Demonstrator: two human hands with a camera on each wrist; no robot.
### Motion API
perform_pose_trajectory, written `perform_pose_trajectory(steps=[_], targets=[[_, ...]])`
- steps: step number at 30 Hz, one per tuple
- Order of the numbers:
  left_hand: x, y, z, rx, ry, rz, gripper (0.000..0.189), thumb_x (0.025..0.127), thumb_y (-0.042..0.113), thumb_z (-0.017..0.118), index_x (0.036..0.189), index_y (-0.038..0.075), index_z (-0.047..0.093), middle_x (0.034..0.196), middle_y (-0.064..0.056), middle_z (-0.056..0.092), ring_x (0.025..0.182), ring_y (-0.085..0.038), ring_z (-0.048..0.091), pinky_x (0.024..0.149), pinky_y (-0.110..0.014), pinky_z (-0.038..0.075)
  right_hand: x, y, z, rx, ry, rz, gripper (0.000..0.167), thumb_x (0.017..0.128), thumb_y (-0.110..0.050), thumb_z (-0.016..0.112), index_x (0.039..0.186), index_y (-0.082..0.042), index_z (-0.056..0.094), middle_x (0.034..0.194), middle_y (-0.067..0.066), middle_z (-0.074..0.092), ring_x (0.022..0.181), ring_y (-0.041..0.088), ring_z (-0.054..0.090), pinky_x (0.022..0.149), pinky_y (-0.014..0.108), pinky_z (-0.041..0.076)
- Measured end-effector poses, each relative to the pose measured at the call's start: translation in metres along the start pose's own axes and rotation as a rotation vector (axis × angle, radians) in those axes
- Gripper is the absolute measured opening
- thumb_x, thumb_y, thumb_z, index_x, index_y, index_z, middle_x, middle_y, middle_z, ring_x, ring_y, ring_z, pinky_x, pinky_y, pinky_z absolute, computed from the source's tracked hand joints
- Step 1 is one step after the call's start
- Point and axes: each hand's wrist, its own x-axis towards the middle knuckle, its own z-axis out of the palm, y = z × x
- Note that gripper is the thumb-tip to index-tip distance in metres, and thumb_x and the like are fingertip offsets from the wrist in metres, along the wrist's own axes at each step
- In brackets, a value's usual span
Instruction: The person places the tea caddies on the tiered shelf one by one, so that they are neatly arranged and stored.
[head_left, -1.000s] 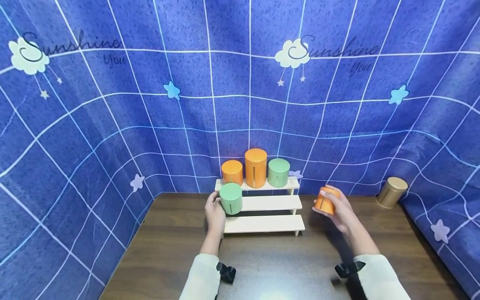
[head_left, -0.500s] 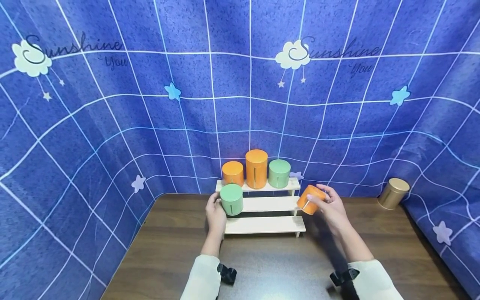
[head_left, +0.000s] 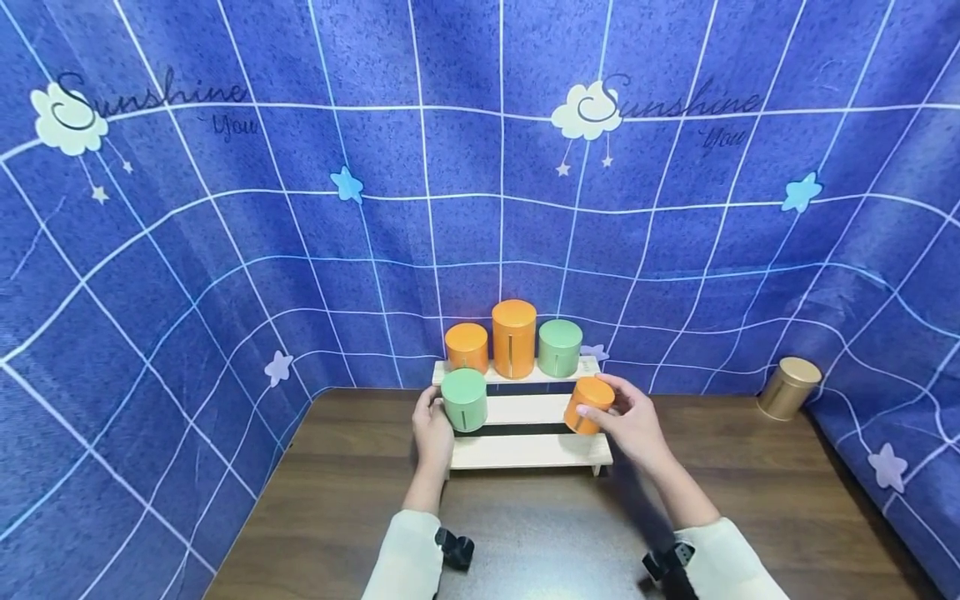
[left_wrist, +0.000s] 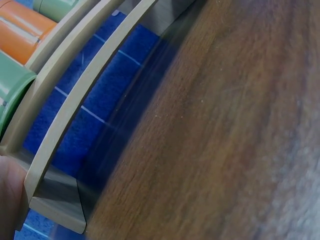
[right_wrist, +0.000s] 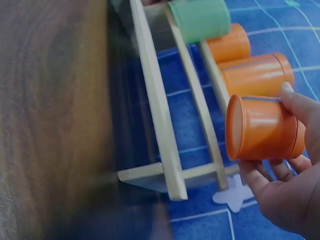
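A three-tier wooden display rack (head_left: 531, 451) stands against the backdrop. My right hand (head_left: 632, 423) grips a small orange canister (head_left: 588, 406), thumb on its front and fingers behind, over the right end of the middle tier. In the right wrist view this canister (right_wrist: 262, 127) is held beside the shelves, with its flat base showing. My left hand (head_left: 432, 430) holds the rack's left side, right beside a green canister (head_left: 464, 401) on the middle tier. The left wrist view shows part of that hand (left_wrist: 11, 187) against the rack's end; its other fingers are out of view.
On the top tier stand a short orange canister (head_left: 467, 347), a tall orange canister (head_left: 513, 340) and another green canister (head_left: 559, 348). A gold canister (head_left: 789, 389) is at the back right of the brown wooden table (head_left: 525, 533). Blue grid-patterned cloth (head_left: 480, 208) hangs behind.
My right hand has carried the orange canister left from beside the rack to over the middle tier's right end, tilting it and then bringing it nearly upright. The left hand stays put.
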Motion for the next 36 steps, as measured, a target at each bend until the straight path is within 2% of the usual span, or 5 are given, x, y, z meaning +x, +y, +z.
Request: perform_pose_trajectory(steps=[4, 18, 22, 27, 36], targets=[[-0.004, 0.002, -0.001, 0.009, 0.012, -0.006, 0.028, 0.099, -0.009, 0.044, 0.121, -0.01, 0.062, 0.121, -0.024, 0.065, 0.116, -0.032, 0.061, 0.101, -0.043, 0.046, -0.002, 0.0, 0.009, -0.037, -0.034, -0.017, 0.067, 0.077, -0.003, 0.087, 0.137, 0.003, 0.057, 0.121, 0.025, 0.066, 0.1, 0.01, 0.066, 0.085, 0.022, 0.055], [-0.003, 0.004, 0.0, -0.002, 0.005, -0.014, 0.029, 0.099, -0.009, 0.044, 0.122, -0.01, 0.061, 0.122, -0.026, 0.064, 0.118, -0.034, 0.06, 0.102, -0.044, 0.046, -0.002, 0.003, 0.037, -0.015, -0.075, -0.04, 0.07, 0.073, -0.003, 0.09, 0.136, -0.001, 0.059, 0.124, 0.02, 0.065, 0.109, 0.024, 0.064, 0.09, 0.027, 0.055], [-0.003, 0.004, -0.001, 0.01, 0.008, -0.005, 0.028, 0.099, -0.01, 0.044, 0.121, -0.01, 0.062, 0.121, -0.025, 0.064, 0.117, -0.034, 0.06, 0.102, -0.043, 0.046, -0.003, 0.007, 0.046, -0.012, -0.098, -0.052, 0.071, 0.072, -0.002, 0.09, 0.136, -0.003, 0.059, 0.124, 0.017, 0.065, 0.105, 0.028, 0.066, 0.083, 0.03, 0.058], [-0.001, 0.003, -0.001, 0.019, 0.007, -0.016, 0.028, 0.099, -0.009, 0.044, 0.121, -0.009, 0.062, 0.121, -0.024, 0.065, 0.116, -0.032, 0.061, 0.1, -0.04, 0.047, -0.003, 0.012, 0.057, -0.026, -0.11, -0.074, 0.073, 0.071, -0.002, 0.09, 0.137, -0.005, 0.059, 0.123, 0.015, 0.065, 0.096, 0.024, 0.069, 0.076, 0.03, 0.059], [0.013, -0.036, 0.002, 0.006, 0.044, -0.03, 0.03, 0.102, -0.004, 0.044, 0.125, -0.004, 0.063, 0.125, -0.021, 0.064, 0.119, -0.033, 0.059, 0.104, -0.047, 0.044, -0.002, 0.013, 0.073, -0.018, -0.101, -0.061, 0.071, 0.071, -0.007, 0.092, 0.134, -0.006, 0.059, 0.122, 0.014, 0.068, 0.109, 0.027, 0.065, 0.093, 0.034, 0.054]])
